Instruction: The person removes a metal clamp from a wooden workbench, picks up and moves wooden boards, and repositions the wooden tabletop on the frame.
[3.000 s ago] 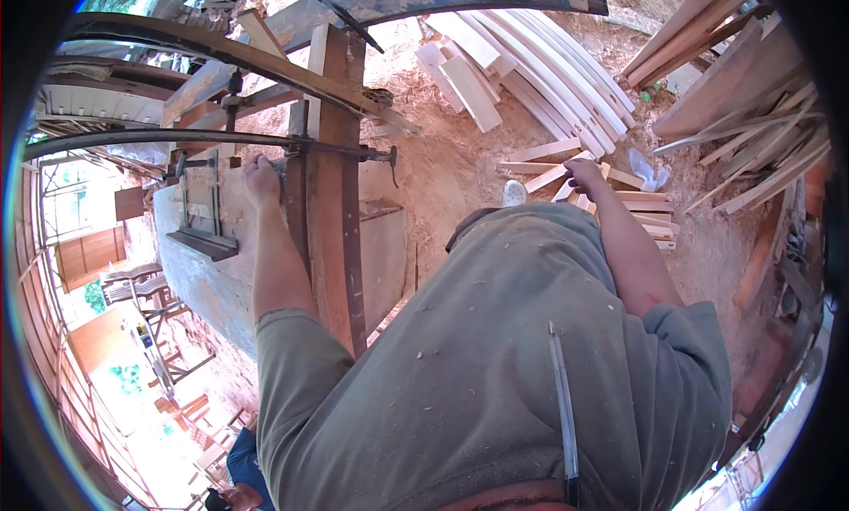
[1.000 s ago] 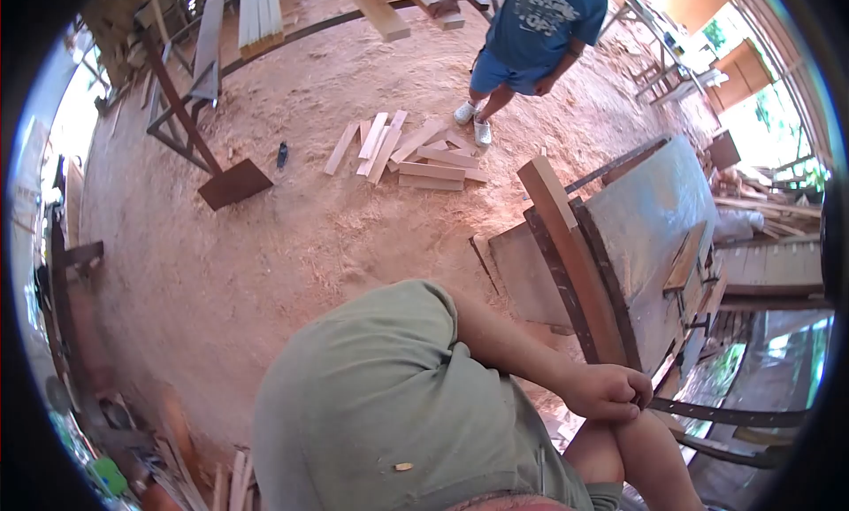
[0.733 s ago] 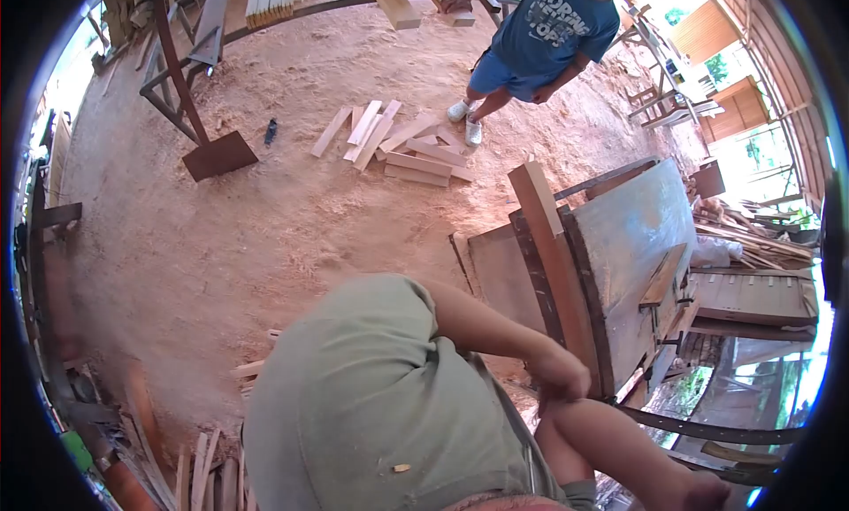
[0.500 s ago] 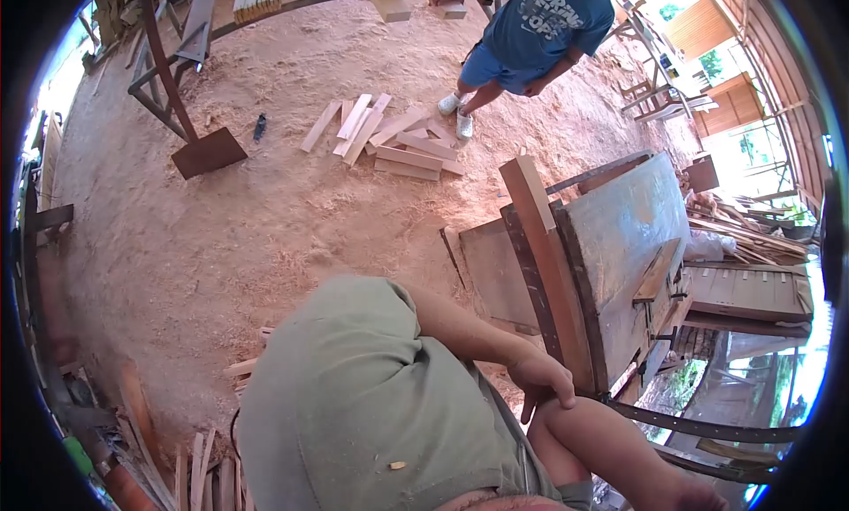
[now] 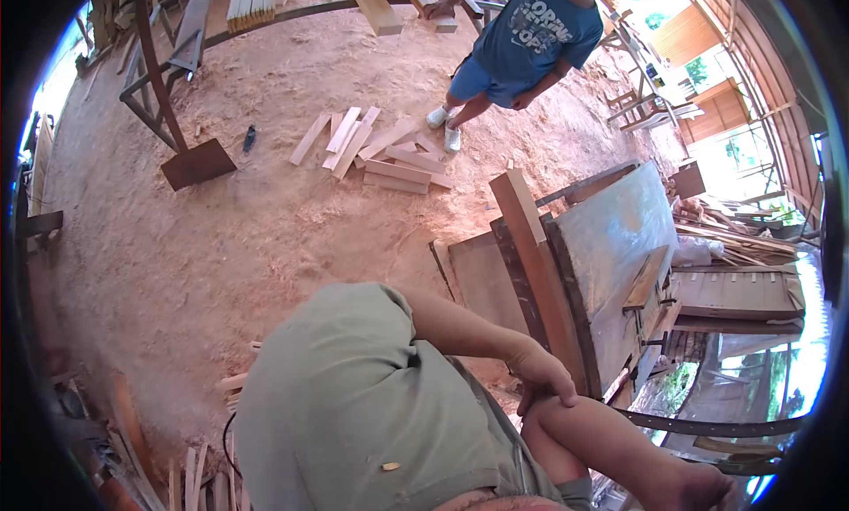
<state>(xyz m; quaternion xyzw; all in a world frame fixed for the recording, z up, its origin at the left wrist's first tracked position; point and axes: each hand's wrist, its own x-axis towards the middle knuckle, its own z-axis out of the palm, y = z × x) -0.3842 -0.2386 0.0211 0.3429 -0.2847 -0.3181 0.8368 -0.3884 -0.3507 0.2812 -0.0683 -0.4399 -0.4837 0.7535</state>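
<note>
Sawdust-strewn floor (image 5: 203, 245), workshop with bright openings at right. Nearest: left hand (image 5: 546, 374) across the right arm (image 5: 610, 440), touching at the elbow; cannot tell whether it grips. Right hand (image 5: 699, 489) well apart from it, low at right, too dark to read its fingers. Three seconds ago the left rested on the metal-topped table (image 5: 619, 237); view has since swung round. Perforated metal bar (image 5: 725, 427) just beside the right arm, part hidden. Further: wooden beam (image 5: 539, 259) along the table's near edge. Beyond: short boards (image 5: 354, 144) heaped loosely on the floor, whole scene slightly left of its place half a second ago. Farthest: co-worker (image 5: 539, 24) standing, co-worker's hand (image 5: 435, 9) on a board (image 5: 442, 23), as before.
</note>
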